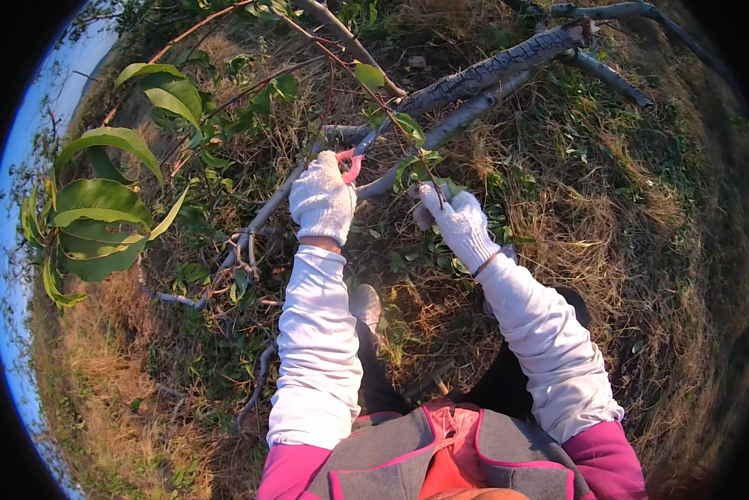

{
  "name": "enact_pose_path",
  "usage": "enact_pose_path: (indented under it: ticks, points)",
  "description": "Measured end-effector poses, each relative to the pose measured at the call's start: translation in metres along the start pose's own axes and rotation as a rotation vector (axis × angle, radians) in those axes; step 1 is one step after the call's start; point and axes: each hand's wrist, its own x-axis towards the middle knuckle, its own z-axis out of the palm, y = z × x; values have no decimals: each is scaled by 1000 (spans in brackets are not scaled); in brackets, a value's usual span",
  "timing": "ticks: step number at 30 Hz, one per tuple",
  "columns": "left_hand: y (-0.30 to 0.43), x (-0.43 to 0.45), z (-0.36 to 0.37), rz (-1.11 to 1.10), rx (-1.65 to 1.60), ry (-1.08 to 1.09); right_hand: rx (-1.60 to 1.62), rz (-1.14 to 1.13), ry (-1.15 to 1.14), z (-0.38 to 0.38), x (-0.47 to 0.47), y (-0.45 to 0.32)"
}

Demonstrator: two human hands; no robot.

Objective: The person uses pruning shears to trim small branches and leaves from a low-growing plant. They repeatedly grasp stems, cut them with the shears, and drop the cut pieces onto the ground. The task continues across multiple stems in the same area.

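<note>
My left hand [324, 194], in a white knitted glove, is closed around the pink handles [352, 167] of a cutting tool that looks like pruning shears. Its metal blade [369, 139] points up and to the right, close to a bare branch. In the same kind of glove, my right hand [459, 215] grips a thin leafy twig [405, 128] near its lower end. The twig slants up and left from my fingers, passing just right of the blade. Whether the blade touches any wood cannot be made out.
A thick cracked-bark limb [493, 75] lies across the upper right, with a smoother grey branch [455, 128] beside it. Large green leaves [102, 200] hang at the left. Dry grass [574, 250] covers the ground, and a crooked branch [255, 228] lies left of my feet.
</note>
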Motion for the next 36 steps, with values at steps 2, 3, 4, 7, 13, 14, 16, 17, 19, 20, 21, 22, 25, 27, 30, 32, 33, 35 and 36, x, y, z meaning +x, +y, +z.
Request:
enact_pose_path:
  ticks: [2,3,4,7,13,14,16,17,19,20,21,22,25,27,30,32,33,35,36]
  points:
    - [-1,-1,0,-64,-49,-70,21,11,6,-1,-1,0]
    - [-1,-2,1,-96,-68,-100,41,-9,-2,-1,-1,0]
    - [-1,-1,1,-133,-92,-126,58,-14,-2,-1,-1,1]
    - [-3,3,-4,-297,-210,-211,126,-38,-13,-1,1,4]
    - [-8,-6,-32,-415,-417,-498,95,-14,-3,-4,8,12]
    - [-8,-8,-35,-441,-489,-586,67,-4,0,-4,8,13]
    - [-9,-14,-40,-406,-609,-684,65,30,9,-5,7,13]
    - [-9,-14,-39,-299,-617,-714,66,45,13,-5,6,12]
    - [-11,-14,-39,-140,-619,-745,91,-18,-3,-5,4,9]
    - [-12,-14,-37,-290,-743,-801,157,-31,-9,-4,2,8]
    - [-10,-16,-35,-460,-1060,-791,236,-45,-19,-3,0,7]
    - [-9,-19,-34,-608,-1394,-739,215,-40,-1,-2,-1,6]
    - [1,-25,-28,-752,-2149,-707,204,-28,35,-1,-1,4]
    - [11,-31,-25,-738,-2192,-812,216,-10,35,-2,0,6]
    - [18,-31,-26,-612,-1792,-838,131,13,86,-2,4,9]
    - [17,-28,-30,-621,-1636,-901,102,-5,91,-4,6,11]
    - [15,-27,-31,-605,-1563,-913,101,13,96,-4,6,12]
    - [12,-23,-32,-561,-1510,-937,83,-22,56,-7,4,11]
    - [11,-23,-33,-547,-1491,-956,130,-32,47,-8,3,11]
